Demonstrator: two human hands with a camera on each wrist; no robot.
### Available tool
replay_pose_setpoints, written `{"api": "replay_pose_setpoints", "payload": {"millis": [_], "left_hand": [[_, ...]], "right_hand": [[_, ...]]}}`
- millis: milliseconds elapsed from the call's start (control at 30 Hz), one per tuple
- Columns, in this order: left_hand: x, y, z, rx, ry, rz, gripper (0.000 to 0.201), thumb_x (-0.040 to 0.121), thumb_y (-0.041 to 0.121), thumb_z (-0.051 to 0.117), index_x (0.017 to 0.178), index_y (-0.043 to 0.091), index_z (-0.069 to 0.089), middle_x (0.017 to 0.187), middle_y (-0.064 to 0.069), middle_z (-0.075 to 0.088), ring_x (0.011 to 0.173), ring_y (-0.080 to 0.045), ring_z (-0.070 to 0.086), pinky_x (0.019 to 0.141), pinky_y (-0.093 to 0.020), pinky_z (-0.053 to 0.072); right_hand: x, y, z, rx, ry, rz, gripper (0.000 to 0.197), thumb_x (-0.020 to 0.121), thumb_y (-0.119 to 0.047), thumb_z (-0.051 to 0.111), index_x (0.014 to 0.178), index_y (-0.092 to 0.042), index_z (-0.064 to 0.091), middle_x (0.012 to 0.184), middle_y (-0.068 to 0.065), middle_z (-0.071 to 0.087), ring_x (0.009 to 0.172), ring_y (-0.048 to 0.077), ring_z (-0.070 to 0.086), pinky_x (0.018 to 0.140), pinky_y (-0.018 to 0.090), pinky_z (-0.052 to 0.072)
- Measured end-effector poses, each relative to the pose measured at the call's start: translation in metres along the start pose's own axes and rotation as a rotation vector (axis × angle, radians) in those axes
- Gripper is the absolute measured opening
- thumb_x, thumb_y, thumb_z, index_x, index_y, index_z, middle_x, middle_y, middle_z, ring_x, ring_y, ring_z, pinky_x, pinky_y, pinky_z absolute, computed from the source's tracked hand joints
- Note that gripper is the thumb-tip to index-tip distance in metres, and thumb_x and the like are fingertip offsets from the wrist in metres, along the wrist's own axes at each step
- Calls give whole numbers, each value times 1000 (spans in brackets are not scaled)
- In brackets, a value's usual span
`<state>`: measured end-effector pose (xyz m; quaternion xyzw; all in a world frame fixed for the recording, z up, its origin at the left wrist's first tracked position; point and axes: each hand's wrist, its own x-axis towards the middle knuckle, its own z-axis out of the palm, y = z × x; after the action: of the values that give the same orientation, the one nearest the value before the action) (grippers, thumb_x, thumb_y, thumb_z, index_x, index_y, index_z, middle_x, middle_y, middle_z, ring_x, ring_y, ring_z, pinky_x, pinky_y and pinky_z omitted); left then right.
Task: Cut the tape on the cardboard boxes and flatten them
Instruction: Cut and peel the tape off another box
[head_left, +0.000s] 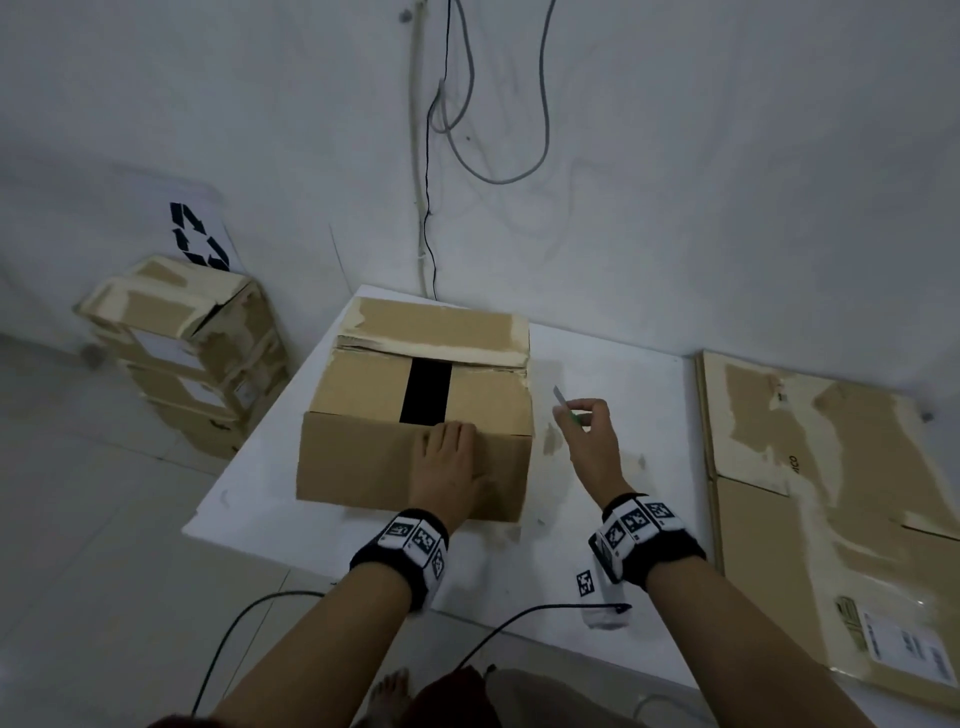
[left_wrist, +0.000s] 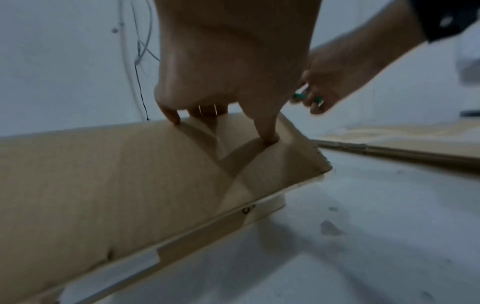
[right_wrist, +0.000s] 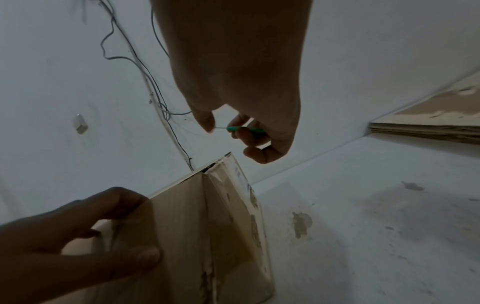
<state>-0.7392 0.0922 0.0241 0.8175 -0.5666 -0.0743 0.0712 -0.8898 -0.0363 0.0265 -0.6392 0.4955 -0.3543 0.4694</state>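
A brown cardboard box (head_left: 363, 457) stands on the white table (head_left: 623, 493), with a strip of black tape (head_left: 426, 389) across its top seam. My left hand (head_left: 449, 452) lies flat on the box's near face, its fingertips (left_wrist: 171, 117) reaching the top edge and the thumb (left_wrist: 266, 131) pressing the cardboard (left_wrist: 103, 185). My right hand (head_left: 582, 421) hovers just right of the box (right_wrist: 207, 226) and pinches a small green-handled cutter (head_left: 563, 404), blade pointing up and away. The green handle (right_wrist: 242, 129) shows between its fingers, also in the left wrist view (left_wrist: 301, 95).
Flattened cardboard sheets (head_left: 831, 493) lie at the table's right side. A stack of taped boxes (head_left: 192, 364) stands on the floor at the left, below a recycling sign (head_left: 200, 236). Cables (head_left: 431, 182) hang down the wall behind the box. Bare table lies between box and sheets.
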Motion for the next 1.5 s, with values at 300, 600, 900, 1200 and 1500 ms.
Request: {"api": "replay_pose_setpoints", "payload": {"millis": [300, 600, 900, 1200, 1500], "left_hand": [[73, 7, -66, -150, -596, -149, 51, 88, 41, 64, 121, 2, 58, 128, -17, 56, 119, -35, 50, 101, -43, 38], [145, 3, -57, -1463, -288, -705, 57, 87, 27, 66, 136, 2, 49, 141, -17, 46, 122, -32, 51, 90, -31, 45], [171, 9, -25, -2156, -195, -791, 36, 90, 4, 61, 125, 3, 53, 124, -16, 57, 108, -29, 58, 97, -39, 50], [178, 10, -11, -2178, -130, -806, 6, 94, -2, 54, 96, 2, 55, 102, -15, 62, 91, -26, 63, 86, -37, 57], [180, 10, -11, -2126, -28, -731, 4, 93, -4, 56, 91, 0, 57, 96, -15, 62, 86, -24, 64, 75, -32, 58]], "right_hand": [[31, -6, -8, -65, -66, -2, 15, 102, -25, 49, 103, -11, 53, 93, 4, 63, 80, 12, 60, 61, 15, 49], [76, -12, 7, -122, -22, 55, 18, 100, -26, 56, 101, -8, 59, 93, 5, 67, 73, 17, 57, 57, 19, 46], [103, -18, 30, -138, 46, 10, 12, 95, -25, 63, 103, -16, 65, 82, 3, 68, 70, 11, 56, 51, 6, 39], [118, -19, 33, -187, -55, 87, 13, 95, -22, 62, 105, -16, 68, 85, 0, 68, 63, -6, 58, 53, 9, 37], [115, -21, 33, -220, -139, 99, 6, 92, -11, 65, 87, -12, 66, 77, 1, 66, 52, -7, 56, 52, 5, 37]]}}
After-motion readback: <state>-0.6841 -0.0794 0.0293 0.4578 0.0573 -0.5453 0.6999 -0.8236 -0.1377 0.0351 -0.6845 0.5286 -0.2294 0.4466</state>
